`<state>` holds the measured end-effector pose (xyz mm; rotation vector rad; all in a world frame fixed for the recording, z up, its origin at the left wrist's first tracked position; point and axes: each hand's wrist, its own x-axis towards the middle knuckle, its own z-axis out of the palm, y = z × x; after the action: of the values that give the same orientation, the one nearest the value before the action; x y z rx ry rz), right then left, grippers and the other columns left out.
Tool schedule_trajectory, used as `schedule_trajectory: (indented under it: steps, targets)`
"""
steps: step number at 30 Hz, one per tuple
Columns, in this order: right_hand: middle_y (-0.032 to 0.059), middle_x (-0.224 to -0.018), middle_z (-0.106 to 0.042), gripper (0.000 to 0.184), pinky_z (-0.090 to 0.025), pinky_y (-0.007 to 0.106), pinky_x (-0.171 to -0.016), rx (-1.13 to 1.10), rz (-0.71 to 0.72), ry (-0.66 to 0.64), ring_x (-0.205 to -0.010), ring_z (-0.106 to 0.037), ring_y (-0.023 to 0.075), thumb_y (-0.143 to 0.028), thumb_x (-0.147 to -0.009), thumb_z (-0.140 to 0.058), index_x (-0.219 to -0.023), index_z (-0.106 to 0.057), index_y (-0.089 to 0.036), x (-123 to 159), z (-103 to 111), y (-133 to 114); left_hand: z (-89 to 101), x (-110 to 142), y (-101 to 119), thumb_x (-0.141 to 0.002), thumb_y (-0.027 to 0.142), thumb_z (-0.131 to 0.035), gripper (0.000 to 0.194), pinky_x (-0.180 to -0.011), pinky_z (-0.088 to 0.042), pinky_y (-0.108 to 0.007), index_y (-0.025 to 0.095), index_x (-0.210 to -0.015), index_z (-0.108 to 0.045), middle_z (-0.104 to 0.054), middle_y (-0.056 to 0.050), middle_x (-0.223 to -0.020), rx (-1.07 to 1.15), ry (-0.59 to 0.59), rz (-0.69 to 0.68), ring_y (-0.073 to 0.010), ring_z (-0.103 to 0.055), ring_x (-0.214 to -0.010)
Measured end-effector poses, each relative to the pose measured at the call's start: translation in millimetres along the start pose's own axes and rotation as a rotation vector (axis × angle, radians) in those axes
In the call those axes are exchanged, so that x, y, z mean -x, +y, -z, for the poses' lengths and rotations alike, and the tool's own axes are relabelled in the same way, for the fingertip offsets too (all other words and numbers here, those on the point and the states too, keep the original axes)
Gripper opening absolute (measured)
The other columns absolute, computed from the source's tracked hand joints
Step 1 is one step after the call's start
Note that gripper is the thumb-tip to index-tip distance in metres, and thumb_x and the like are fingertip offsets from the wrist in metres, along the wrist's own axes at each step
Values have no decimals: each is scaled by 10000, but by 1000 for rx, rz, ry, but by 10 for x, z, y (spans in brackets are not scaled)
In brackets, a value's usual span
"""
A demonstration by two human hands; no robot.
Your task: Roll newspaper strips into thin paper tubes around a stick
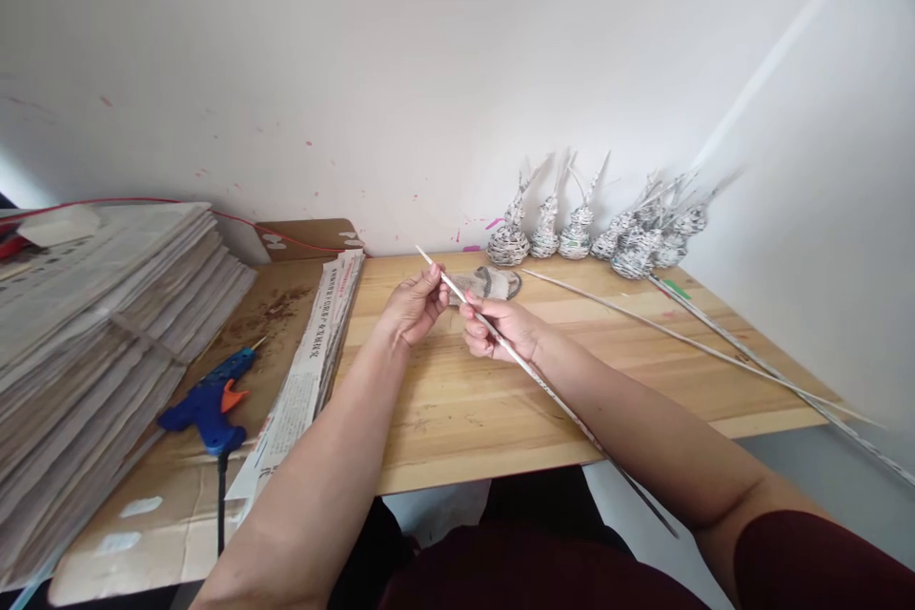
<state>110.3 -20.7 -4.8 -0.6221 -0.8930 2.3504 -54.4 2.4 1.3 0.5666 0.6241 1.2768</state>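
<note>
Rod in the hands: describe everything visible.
The thin pale rod looks like rolled printed paper: nearly straight, white pointed tip at upper left, dark flecks lower down. It slants past the light wooden table's front edge. The left hand pinches it near the tip; the right hand holds it further down.

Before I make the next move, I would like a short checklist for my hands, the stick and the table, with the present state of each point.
1. Left hand holds the stick near its upper tip: ok.
2. Right hand supports the stick farther down: ok.
3. Stick shows no break along its visible length: ok.
4. Glue gun lies on the cardboard, apart from both hands: ok.
5. Glue gun is cool: cannot tell.
6. Loose sticks lie fully on the table: not ok, ends pass its edge at the right.
</note>
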Motion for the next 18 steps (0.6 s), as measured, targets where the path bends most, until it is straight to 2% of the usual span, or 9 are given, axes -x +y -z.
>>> schedule_trajectory:
  steps: [4,6,10,13,16,18]
  targets:
    - [-59,-444,-419,325,-234,203,-435,30,45,-55,-397,-363,81,-389,-958,-422,-715,-467,-177,-13,16,39,10,-11,-18,-729,153,-742,107,-476,-477,-111,96,-718,-652,-588,5,-617,-2,-10,-46,-38,-542,-515]
    - [-65,-446,-421,330,-228,201,-430,45,55,-43,-389,-351,75,-409,-947,-444,-711,-455,-178,-34,30,66,15,-15,-24,-710,157,-759,130,-475,-473,-109,98,-702,-643,-593,7,-624,-8,-16,-68,-36,-540,-516]
    - [-74,-452,-429,335,-238,194,-416,116,54,85,-379,-361,72,-465,-917,-478,-736,-460,-183,-96,34,103,28,-28,-30,-721,166,-751,127,-482,-488,-119,103,-721,-640,-614,4,-653,-24,14,-79,-41,-554,-524]
    - [-70,-468,-455,318,-273,192,-412,217,41,176,-391,-419,79,-464,-903,-499,-760,-482,-181,-78,-24,54,51,-47,-31,-786,237,-700,142,-495,-511,-139,117,-853,-665,-661,-18,-742,-45,52,-68,-48,-577,-533]
    - [-55,-517,-501,314,-310,193,-407,383,33,228,-421,-472,84,-470,-872,-544,-774,-516,-173,94,-100,-99,82,-65,-33,-850,326,-621,245,-529,-537,-170,120,-976,-659,-691,-59,-821,-93,66,-16,-68,-614,-569]
    - [-47,-544,-511,306,-317,187,-404,504,17,295,-435,-484,82,-472,-849,-577,-792,-548,-173,296,-112,-250,100,-72,-43,-858,298,-614,218,-528,-535,-173,113,-967,-653,-689,-61,-794,-137,87,15,-72,-617,-562]
